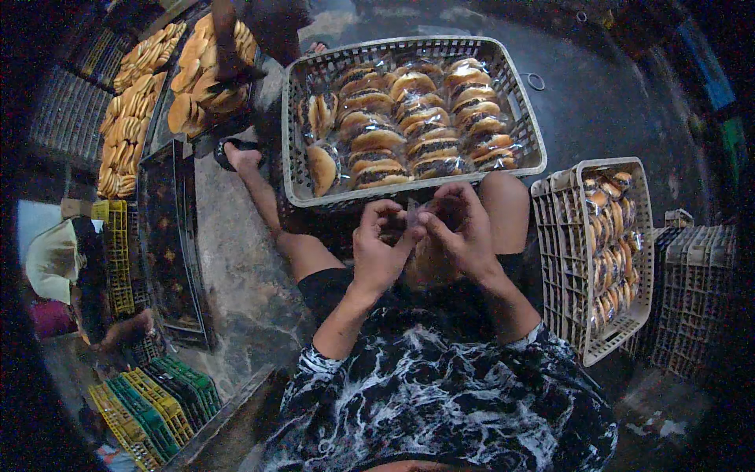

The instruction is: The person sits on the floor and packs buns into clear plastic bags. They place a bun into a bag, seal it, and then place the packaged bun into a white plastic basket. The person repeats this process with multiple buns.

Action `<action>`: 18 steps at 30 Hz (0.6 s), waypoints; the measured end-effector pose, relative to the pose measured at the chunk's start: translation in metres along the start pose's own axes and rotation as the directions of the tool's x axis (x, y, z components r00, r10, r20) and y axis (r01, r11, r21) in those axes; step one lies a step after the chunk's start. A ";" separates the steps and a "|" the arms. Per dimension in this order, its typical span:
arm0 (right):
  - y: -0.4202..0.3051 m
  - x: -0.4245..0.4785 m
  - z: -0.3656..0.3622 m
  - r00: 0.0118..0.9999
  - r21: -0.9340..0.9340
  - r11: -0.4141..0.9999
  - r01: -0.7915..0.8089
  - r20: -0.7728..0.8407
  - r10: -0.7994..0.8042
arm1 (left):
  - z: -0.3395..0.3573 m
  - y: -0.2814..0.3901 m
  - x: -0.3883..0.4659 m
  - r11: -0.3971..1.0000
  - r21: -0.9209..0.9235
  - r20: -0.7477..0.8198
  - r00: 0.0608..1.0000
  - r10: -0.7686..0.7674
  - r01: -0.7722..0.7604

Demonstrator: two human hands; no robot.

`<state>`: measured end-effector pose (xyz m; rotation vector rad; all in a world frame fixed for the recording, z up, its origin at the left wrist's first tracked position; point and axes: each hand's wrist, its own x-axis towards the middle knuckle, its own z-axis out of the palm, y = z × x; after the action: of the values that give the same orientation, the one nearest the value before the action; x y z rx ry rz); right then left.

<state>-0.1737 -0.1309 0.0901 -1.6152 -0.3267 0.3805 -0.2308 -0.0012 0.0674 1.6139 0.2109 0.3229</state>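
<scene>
My left hand (380,245) and my right hand (466,233) meet above my lap. Between their fingertips they pinch the gathered top of a clear plastic bag (412,213). Below the fingers hangs a tan shape (433,259), probably a bun in the bag, blurred and partly hidden by my hands. Just beyond them is a pale plastic crate (407,192) with slotted walls. It holds rows of bagged filled buns (377,140) with a dark filling, standing on edge, and one bun (323,168) leans at its near left corner.
To my right, a stack of pale crates (560,253) has more bagged buns (610,253) in its top one. Unbagged buns (127,130) lie at the left beside dark trays (171,236). One person (259,29) stands by them; another (59,259) is at far left, near yellow and green crates (153,407).
</scene>
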 end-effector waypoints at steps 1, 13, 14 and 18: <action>0.001 0.001 0.001 0.997 -0.046 0.997 0.068 0.049 -0.066 | -0.001 -0.001 0.002 1.000 0.011 -0.005 1.000 0.013 -0.013; 0.002 0.000 0.009 0.970 -0.514 0.843 0.161 0.239 -0.040 | -0.032 -0.015 0.020 0.758 0.645 0.324 0.933 -0.157 -0.096; 0.002 -0.004 0.015 0.961 -0.604 0.761 0.239 0.259 -0.097 | -0.036 -0.027 0.026 0.857 0.484 0.351 0.857 -0.377 0.178; 0.016 -0.020 0.025 0.959 -0.723 0.653 0.225 0.282 -0.019 | -0.030 -0.039 0.030 0.866 0.195 0.391 0.773 -0.500 0.461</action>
<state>-0.2024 -0.1183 0.0731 -2.3535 -0.8799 0.3646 -0.2101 0.0398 0.0326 1.6111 0.2927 -0.4504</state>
